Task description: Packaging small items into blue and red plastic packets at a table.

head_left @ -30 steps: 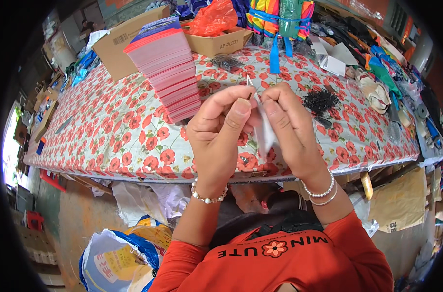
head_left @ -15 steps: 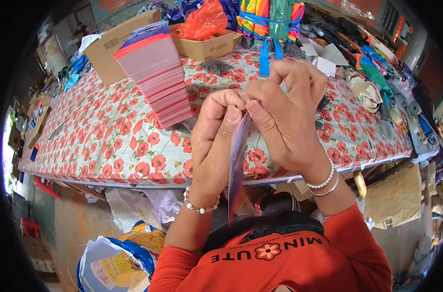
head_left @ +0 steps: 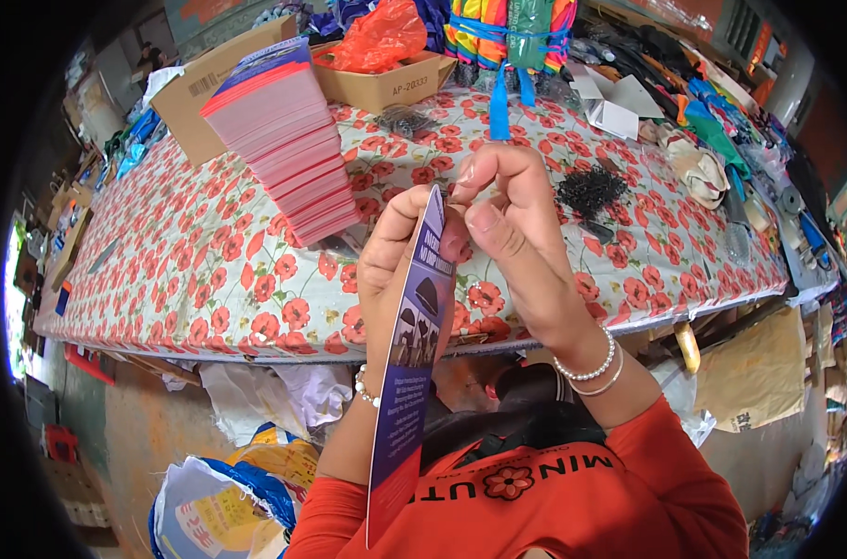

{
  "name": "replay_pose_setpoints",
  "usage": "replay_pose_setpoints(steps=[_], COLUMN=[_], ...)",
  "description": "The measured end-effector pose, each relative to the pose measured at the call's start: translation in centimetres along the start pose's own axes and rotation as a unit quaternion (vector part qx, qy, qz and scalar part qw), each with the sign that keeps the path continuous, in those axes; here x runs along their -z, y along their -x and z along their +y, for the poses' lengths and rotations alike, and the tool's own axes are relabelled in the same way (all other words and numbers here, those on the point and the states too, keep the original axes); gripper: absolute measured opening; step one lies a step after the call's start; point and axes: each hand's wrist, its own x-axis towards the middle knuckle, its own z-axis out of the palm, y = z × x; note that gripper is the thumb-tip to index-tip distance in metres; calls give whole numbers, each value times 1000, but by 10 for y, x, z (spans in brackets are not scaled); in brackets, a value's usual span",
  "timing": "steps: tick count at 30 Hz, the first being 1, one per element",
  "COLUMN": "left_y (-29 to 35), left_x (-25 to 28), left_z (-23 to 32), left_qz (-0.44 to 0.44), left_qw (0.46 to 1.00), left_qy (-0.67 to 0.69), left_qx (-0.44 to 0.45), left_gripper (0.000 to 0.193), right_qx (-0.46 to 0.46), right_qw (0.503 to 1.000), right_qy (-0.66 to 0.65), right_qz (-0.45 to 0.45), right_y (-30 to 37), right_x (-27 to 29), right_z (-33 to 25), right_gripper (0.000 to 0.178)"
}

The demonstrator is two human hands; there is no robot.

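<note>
My left hand (head_left: 382,247) grips a long, narrow printed card (head_left: 414,345) near its top end. The card is purple with a red lower end and small pictures, and it hangs down in front of my left wrist. My right hand (head_left: 526,242) is at the card's top edge, its fingers curled and its thumb tip close by. Something small and dark shows between the fingertips of both hands, too small to name. Right of my right hand, a heap of small black pieces (head_left: 591,191) lies on the flowered tablecloth (head_left: 218,270).
Beyond my left hand stands a tall stack of cards (head_left: 288,149) with pink edges. Behind it are a cardboard sheet (head_left: 186,107) and a box (head_left: 386,88) holding a red plastic bag (head_left: 381,37). Bundled rainbow-coloured umbrellas (head_left: 479,37) stand at the back.
The card has turned so its printed face shows. My right hand has lowered slightly and its thumb has moved off the card's top, uncovering the black heap.
</note>
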Motion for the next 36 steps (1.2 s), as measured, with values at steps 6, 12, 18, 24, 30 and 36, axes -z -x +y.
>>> replay_pose_setpoints(steps=[6, 12, 18, 24, 30, 36], left_y=[7, 7, -2, 4, 3, 13], left_x=[-7, -6, -6, -11, -9, -26], left_z=[6, 9, 15, 32, 49, 56], left_qz=[32, 18, 42, -1, -106, -45], left_qw=[997, 992, 938, 812, 786, 907], left_qy=[-65, -120, -326, -538, -571, -398], left_qx=[23, 36, -114, -225, -214, -126], left_gripper=[18, 17, 15, 14, 22, 39], right_qx=[49, 65, 112, 136, 178, 176], right_qw=[987, 984, 978, 972, 960, 953], right_qy=[149, 162, 175, 193, 217, 247], right_qz=[18, 32, 28, 11, -2, -12], right_y=[-2, -2, -1, 3, 6, 8], right_x=[-2, 0, 5, 5, 3, 5], right_z=[2, 0, 4, 7, 9, 9], right_gripper=[11, 8, 6, 7, 8, 8])
